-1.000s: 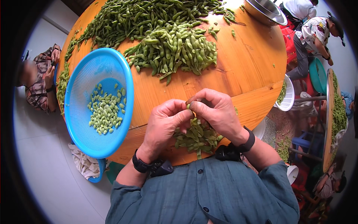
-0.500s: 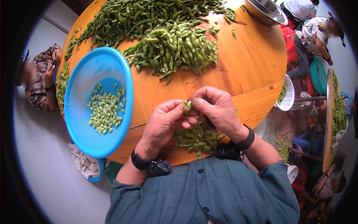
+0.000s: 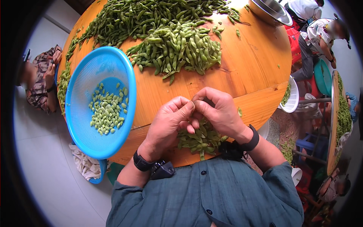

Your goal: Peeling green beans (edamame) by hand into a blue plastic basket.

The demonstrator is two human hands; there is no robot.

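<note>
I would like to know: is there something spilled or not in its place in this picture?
Yes, slightly. Green scraps lie on the floor at right, as if dropped. One pod also lies apart from the large pod heap on the wooden table.

The left hand (image 3: pixel 166 123) and the right hand (image 3: pixel 223 115) meet at their fingertips (it is too hard to see if something is pinched there). Under them is a little heap of green pods (image 3: pixel 202 140) on the round wooden table (image 3: pixel 257 56). A big pile of pods (image 3: pixel 147 19) is farther back. To the left, a blue basket (image 3: pixel 81 79) has pale green beans (image 3: pixel 107 118) in it.
</note>
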